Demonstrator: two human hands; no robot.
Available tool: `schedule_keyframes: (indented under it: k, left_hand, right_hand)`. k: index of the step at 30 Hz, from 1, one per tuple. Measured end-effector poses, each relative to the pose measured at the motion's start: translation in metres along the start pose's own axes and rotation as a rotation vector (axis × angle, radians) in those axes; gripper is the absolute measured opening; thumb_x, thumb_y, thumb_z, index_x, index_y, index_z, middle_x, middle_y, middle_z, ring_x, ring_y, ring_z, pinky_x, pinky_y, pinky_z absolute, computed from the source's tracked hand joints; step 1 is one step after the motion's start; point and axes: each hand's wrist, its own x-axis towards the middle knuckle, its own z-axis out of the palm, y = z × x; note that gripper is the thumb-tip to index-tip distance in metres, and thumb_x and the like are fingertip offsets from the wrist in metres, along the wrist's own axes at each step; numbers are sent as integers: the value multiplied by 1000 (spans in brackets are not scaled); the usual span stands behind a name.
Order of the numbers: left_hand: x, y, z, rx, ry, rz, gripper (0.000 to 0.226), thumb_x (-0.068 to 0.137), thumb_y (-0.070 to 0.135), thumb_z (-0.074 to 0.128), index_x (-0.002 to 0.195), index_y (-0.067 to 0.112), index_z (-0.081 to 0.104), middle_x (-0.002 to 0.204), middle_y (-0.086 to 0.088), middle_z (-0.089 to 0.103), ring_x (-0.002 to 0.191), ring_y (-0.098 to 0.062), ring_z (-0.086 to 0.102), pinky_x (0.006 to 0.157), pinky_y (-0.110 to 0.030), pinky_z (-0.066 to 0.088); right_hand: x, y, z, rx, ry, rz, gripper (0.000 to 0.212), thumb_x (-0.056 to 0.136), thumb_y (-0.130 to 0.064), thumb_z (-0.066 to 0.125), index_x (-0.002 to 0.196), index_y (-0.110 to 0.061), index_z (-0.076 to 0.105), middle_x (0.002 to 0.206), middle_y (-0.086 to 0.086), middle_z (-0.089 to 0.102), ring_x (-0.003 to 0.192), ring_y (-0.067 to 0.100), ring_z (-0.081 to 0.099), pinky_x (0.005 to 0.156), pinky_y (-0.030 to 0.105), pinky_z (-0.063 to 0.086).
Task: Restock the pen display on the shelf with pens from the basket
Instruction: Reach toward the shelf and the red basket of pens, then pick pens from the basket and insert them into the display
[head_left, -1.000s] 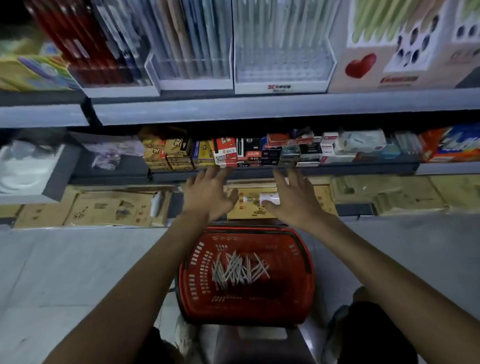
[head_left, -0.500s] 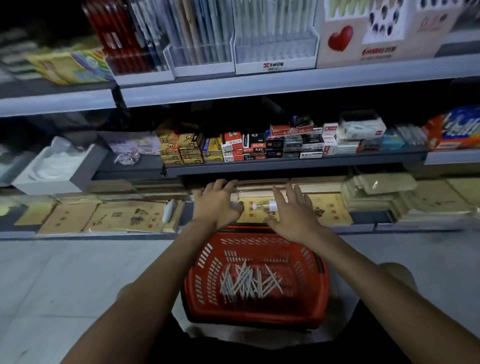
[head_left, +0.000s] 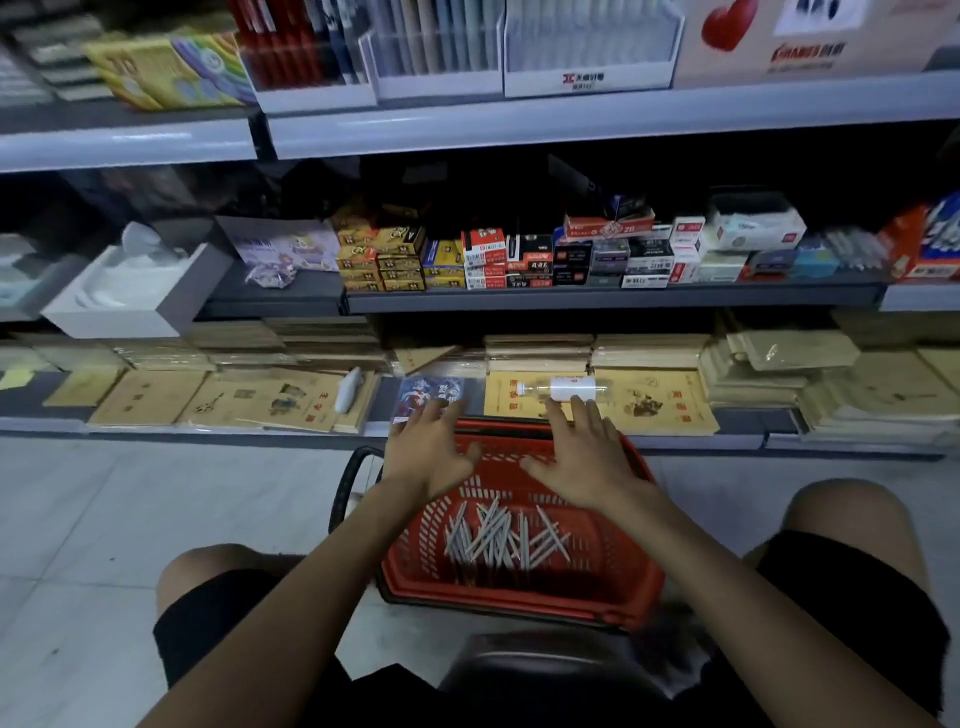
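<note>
Left hand (head_left: 431, 457) open, fingers spread, palm down, holding nothing — it hovers over the far left rim of the basket (head_left: 644, 587). Right hand (head_left: 587, 457) the same: released, fingers splayed, empty, over the far right part of the rim. Two hands, well apart from each other, neither touching the pens as far as the view shows.

One red plastic basket sits on the floor (head_left: 156, 519) between the person's two knees, black handle folded down at its left side. Inside on the bottom lies a loose pile of white pens (head_left: 498, 535), crossed over each other; blurred, roughly twenty, exact count not readable.

Just beyond the hands, the lowest shelf (head_left: 675, 441) carries flat tan notebooks in stacks. One small white bottle (head_left: 566, 388) lies on its side there, just past the right fingertips. One blue picture card (head_left: 431, 397) lies beside the left fingertips. One white marker-like thing (head_left: 347, 389) lies further left.

Middle shelf: a row of small boxes (head_left: 519, 260) — yellow, red, black, white; too many and too blurred to count.

Top shelf: three clear pen display stands (head_left: 589, 78) side by side, the left one with red pens, the right one with pale pens upright.
</note>
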Motion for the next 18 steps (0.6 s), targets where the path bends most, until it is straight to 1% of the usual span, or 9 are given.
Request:
schedule_keyframes:
  k: [3, 6, 9, 11, 14, 16, 18]
  left_hand:
    - [12, -14, 31, -16, -70, -37, 72, 93, 59, 50, 157, 31, 34, 160, -3, 41, 143, -29, 44, 116, -54, 37]
    - [23, -23, 65, -40, -160, -99, 71, 92, 56, 52, 156, 28, 37, 159, -3, 42, 142, -30, 44, 115, -52, 39]
    - [31, -31, 99, -48, -255, -159, 69, 94, 50, 54, 156, 26, 38, 158, -3, 41, 142, -30, 44, 113, -48, 40]
    - [38, -38, 122, -80, -309, -199, 66, 95, 49, 54, 155, 26, 39, 155, -3, 44, 139, -30, 47, 111, -46, 44]
    - [53, -50, 157, -126, -392, -260, 62, 94, 48, 56, 151, 27, 43, 148, -6, 49, 133, -34, 53, 108, -48, 46]
    - [64, -55, 181, -147, -440, -289, 65, 93, 47, 60, 153, 29, 41, 148, -7, 51, 133, -35, 54, 110, -50, 45]
    - [73, -62, 207, -162, -468, -310, 69, 93, 46, 62, 156, 33, 36, 146, -7, 54, 131, -34, 56, 108, -50, 47]
  right_hand:
    - [16, 7, 31, 26, -85, 41, 101, 92, -69, 54, 164, -24, -2, 171, 13, -3, 158, 35, -4, 129, 51, 6]
    - [37, 17, 65, 33, -181, 59, 100, 93, -69, 53, 164, -23, 0, 171, 13, -1, 158, 35, -1, 128, 52, 9]
    - [60, 26, 101, 29, -271, 78, 95, 94, -67, 52, 164, -23, 4, 170, 12, 5, 157, 37, 8, 126, 52, 17]
    - [75, 32, 126, 2, -366, 112, 91, 96, -63, 52, 164, -24, 5, 170, 12, 7, 155, 38, 12, 124, 53, 23]
    - [98, 41, 168, -19, -480, 149, 88, 96, -62, 53, 163, -25, 11, 168, 14, 12, 154, 40, 17, 121, 56, 26]
    - [111, 48, 196, -26, -494, 150, 83, 95, -54, 59, 161, -23, 19, 164, 17, 19, 151, 41, 22, 120, 53, 27]
    - [122, 57, 225, -29, -509, 155, 74, 98, -39, 60, 160, -22, 24, 164, 16, 21, 151, 41, 22, 123, 49, 25]
